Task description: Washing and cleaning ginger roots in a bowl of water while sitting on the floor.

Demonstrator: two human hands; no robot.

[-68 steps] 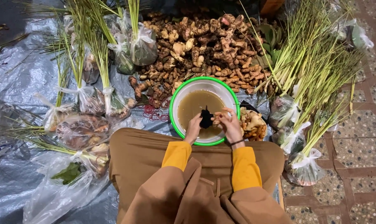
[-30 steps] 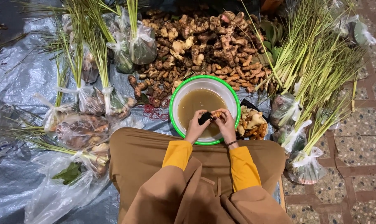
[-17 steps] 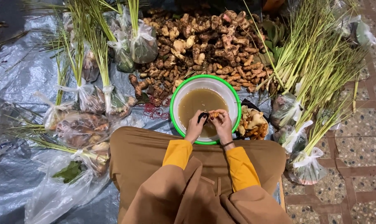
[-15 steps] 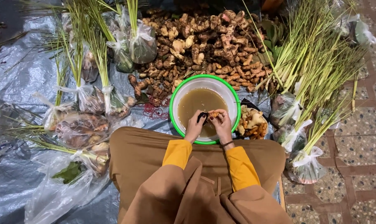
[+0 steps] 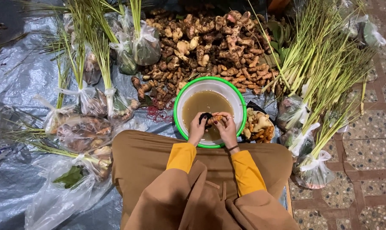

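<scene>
Head view looks straight down on a grey plastic sheet [image 5: 18,85] spread over the ground, with patterned paving [image 5: 367,166] along its right edge. On the sheet, at the top centre, lies a wide heap of knobbly brown roots [image 5: 201,47]. Bundles of long green stalks [image 5: 325,72] fill the right side, their bases tied in clear plastic bags, and more bagged bundles [image 5: 84,98] stand and lie at the left. Just below the heap sits a white basin with a green rim [image 5: 188,91], holding murky brown water. A small pile of paler, cleaned roots [image 5: 259,125] lies just beside the basin's right edge. Both hands meet over the basin's near part. Left hand [image 5: 198,127] is closed on a dark scrubbing pad [image 5: 205,116], pressed against a small orange-brown root [image 5: 215,119], which the right hand [image 5: 226,129] pinches at its other end.
</scene>
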